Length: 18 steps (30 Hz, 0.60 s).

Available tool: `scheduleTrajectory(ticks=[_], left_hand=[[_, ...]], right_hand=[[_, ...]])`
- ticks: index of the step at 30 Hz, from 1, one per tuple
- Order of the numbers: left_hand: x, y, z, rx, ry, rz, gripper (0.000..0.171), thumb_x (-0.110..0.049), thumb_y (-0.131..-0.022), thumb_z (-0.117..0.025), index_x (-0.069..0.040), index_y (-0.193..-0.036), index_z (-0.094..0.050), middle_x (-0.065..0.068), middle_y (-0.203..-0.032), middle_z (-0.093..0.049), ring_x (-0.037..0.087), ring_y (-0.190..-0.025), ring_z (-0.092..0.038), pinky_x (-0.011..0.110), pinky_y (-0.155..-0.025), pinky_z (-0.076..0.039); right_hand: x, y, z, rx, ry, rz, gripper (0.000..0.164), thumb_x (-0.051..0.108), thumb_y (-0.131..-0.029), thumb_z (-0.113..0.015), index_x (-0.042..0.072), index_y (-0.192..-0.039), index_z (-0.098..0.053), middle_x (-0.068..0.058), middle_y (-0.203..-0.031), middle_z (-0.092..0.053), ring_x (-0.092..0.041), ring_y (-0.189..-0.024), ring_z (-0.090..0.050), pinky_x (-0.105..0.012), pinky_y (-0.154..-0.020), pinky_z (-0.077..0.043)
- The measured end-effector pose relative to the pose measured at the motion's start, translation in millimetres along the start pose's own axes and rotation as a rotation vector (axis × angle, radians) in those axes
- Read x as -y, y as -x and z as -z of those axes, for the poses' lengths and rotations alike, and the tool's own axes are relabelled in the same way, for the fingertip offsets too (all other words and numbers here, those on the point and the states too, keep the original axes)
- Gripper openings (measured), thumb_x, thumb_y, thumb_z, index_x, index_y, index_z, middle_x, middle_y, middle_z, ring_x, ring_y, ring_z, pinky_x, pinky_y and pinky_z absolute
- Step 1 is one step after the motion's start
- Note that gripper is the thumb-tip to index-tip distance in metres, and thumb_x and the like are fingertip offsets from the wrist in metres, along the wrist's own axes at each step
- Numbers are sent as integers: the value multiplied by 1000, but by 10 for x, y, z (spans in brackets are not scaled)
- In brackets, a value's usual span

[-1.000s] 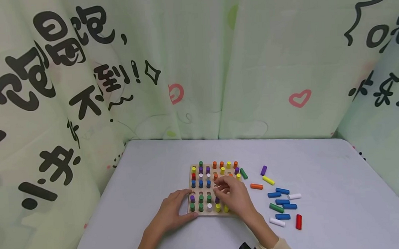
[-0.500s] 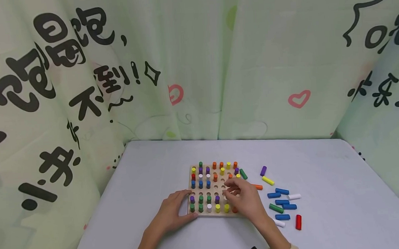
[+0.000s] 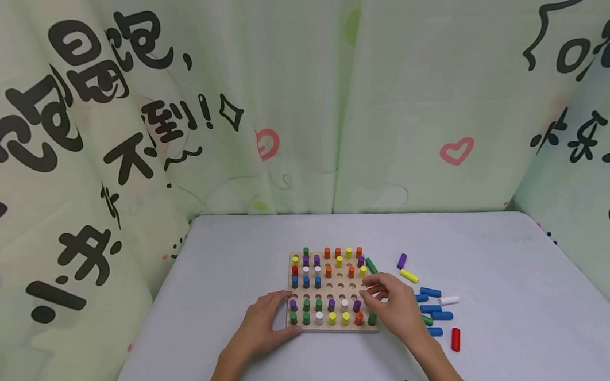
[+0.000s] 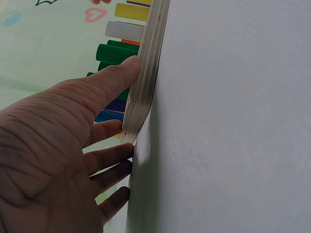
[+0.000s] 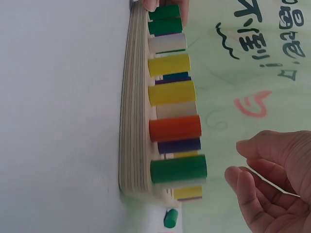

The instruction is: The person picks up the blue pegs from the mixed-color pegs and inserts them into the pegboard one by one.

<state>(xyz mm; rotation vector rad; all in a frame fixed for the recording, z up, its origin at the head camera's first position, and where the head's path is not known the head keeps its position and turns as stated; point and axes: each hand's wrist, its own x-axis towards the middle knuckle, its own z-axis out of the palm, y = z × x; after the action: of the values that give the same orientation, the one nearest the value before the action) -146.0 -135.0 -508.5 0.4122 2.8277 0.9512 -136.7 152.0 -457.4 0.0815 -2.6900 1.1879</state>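
Observation:
A wooden pegboard [image 3: 338, 329] with coloured pegs standing in many holes lies on the table; an empty row crosses its middle. My left hand [image 3: 262, 322] rests at its near left corner, thumb [image 4: 129, 68] along the front edge and extended fingers at the left side. Over the board's right edge is my right hand [image 3: 399, 307]. In the right wrist view its thumb and bent fingers [image 5: 246, 187] stand apart with nothing between them. A green peg [image 5: 178, 168] and an orange peg [image 5: 175, 128] stand in the front row there.
Loose pegs lie right of the board: purple [image 3: 402, 261], yellow [image 3: 409, 276], white [image 3: 449, 300], red [image 3: 455, 339], and several blue ones [image 3: 442, 315]. A green peg [image 3: 371, 266] lies close by the board's right edge. A printed curtain [image 3: 384, 123] hangs behind the table.
My right hand has moved to the right across the board, uncovering pegs and empty holes and now covering some loose pegs. The left hand has stayed at its corner.

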Motion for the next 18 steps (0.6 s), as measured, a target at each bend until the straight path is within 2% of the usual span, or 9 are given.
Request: scheduleTrajectory(ticks=[12, 18], left_hand=[[25, -5, -7, -2, 8, -16, 77, -53, -83, -80, -17, -145, -53, 13, -147, -55, 38, -139, -48, 65, -112, -38], [30, -4, -5, 0, 7, -16, 77, -55, -84, -79, -17, -145, -53, 13, -147, -55, 37, -138, -48, 65, -112, -38]], right_hand=[[-136, 33, 165, -20, 46, -70, 26, 9, -88, -81, 2, -111, -72, -10, -105, -73, -19, -89, -69, -17, -74, -57], [-210, 40, 217, -29, 64, -94, 26, 10, -88, -81, 4, -111, -72, -9, -108, -73, -20, -91, -69, -12, -75, -53]])
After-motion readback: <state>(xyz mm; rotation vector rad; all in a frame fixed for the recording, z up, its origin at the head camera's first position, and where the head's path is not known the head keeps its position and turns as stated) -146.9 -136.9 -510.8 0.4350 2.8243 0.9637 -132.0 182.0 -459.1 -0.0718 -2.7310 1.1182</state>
